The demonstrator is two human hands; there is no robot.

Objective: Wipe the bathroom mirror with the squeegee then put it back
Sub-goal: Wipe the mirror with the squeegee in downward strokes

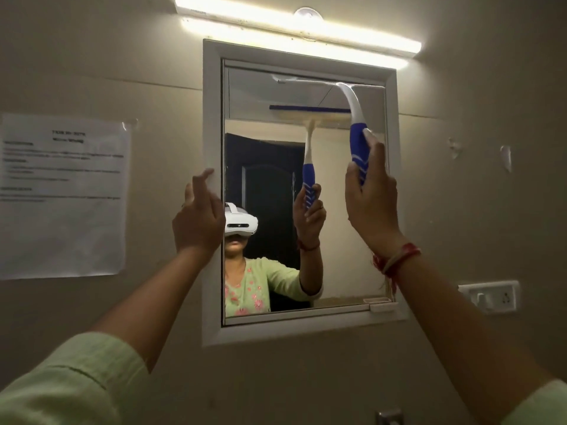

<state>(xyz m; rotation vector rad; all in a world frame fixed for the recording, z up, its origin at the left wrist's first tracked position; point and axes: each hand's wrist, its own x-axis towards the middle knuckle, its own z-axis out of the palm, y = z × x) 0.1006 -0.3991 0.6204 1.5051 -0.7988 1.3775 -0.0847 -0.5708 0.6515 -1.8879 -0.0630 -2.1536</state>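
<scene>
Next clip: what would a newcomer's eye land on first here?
The right hand grips a blue-and-white plastic squeegee, its blade against the top of the white-framed wall mirror. The left hand touches the mirror's left frame, and a long glowing tube light runs above it.

The squeegee (350,102) was gripped at its blue ribbed handle, its white neck curving up and left from the grip. Its blade lay level against the white-framed mirror (264,96), near the glass's top edge, well above the grip.
</scene>
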